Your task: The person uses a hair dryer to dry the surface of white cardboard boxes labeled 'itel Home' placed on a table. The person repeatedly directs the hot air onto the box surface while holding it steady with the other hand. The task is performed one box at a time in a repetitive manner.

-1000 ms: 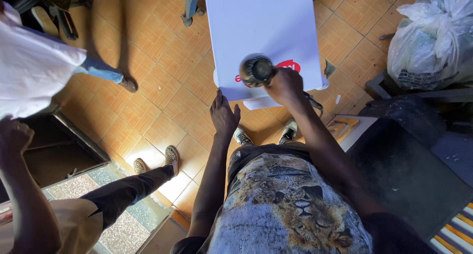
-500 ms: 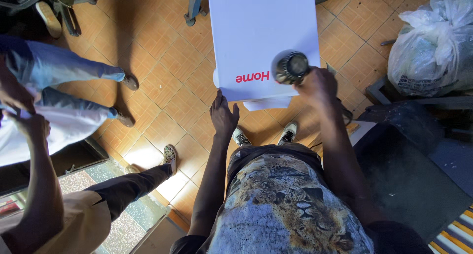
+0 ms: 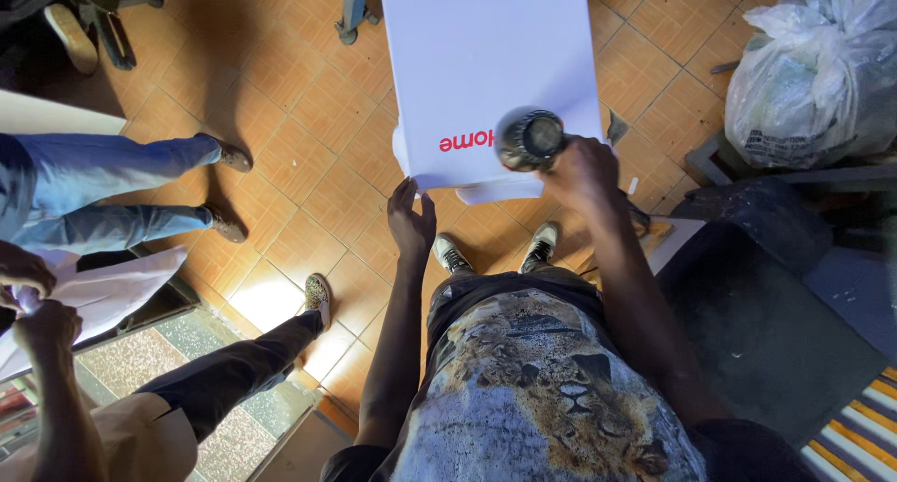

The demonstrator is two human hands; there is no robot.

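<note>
Head view, looking straight down. Nearest, at 6 o'clock, a patterned grey and brown shirt (image 3: 533, 398). Above it, two dark sneakers (image 3: 495, 250) stand on orange tiled floor (image 3: 318, 118). The left hand (image 3: 411, 222), fingers spread flat, touches the near edge of a white rectangular sheet with red lettering (image 3: 486, 62). The right hand (image 3: 584, 169), at 1 o'clock, is closed around a black round-nosed heat gun (image 3: 530, 138) held over the sheet. At 9 o'clock stand other people's legs (image 3: 121, 188); at 2 o'clock, a white plastic bag (image 3: 813, 71).

Counts on the tiled floor

One white board (image 3: 486, 62), one dark heat gun (image 3: 529, 138), one tied plastic bag (image 3: 822, 71), two co-workers' legs pairs, six visible shoes.
</note>
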